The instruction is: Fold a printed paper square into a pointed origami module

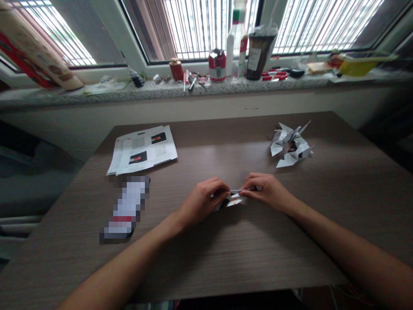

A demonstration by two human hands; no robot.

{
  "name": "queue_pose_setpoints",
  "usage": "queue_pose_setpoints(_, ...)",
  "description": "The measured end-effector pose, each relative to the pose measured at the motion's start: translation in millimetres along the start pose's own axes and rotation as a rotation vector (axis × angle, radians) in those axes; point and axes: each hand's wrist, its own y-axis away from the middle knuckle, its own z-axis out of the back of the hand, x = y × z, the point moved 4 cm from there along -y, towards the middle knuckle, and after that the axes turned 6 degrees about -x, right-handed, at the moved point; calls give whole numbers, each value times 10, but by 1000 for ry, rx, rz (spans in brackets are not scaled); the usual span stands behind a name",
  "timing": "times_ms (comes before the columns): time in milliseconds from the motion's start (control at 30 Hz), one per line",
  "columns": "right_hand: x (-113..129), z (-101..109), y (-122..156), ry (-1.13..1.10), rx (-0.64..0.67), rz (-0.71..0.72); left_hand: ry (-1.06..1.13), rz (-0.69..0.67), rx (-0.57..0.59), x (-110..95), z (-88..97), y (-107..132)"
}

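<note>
Between my two hands is a small folded piece of printed paper, white with dark patches, held just over the table. My left hand pinches its left side, fingers and thumb pressed together. On the other side my right hand pinches the upper right edge between thumb and fingertips. Fingers hide part of the paper, so its full folded shape cannot be made out. Toward the back right of the table lies a cluster of folded paper pieces with pointed tips, like origami cranes.
A stack of printed sheets lies at the back left of the brown table. In front of it is a pixelated phone-shaped object. The stone windowsill carries a red can, a dark drink cup, bottles and scissors.
</note>
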Motion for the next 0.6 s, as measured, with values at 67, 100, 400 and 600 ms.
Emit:
queue_pose_setpoints(67, 4, 22, -1, -13, 18, -3, -1, -5, -3, -11, 17, -8)
queue_pose_setpoints(100, 7, 31, 0, -21, 23, -9, -1, -8, -6, -18, 25, -12)
queue_pose_setpoints(400, -21, 83, 24, -92, 34, -38, 2, -11, -11, -24, 53, -12)
queue_pose_setpoints(600, -3, 81, 37, -103, 126, 15, -18, -13, -14, 18, 28, 13)
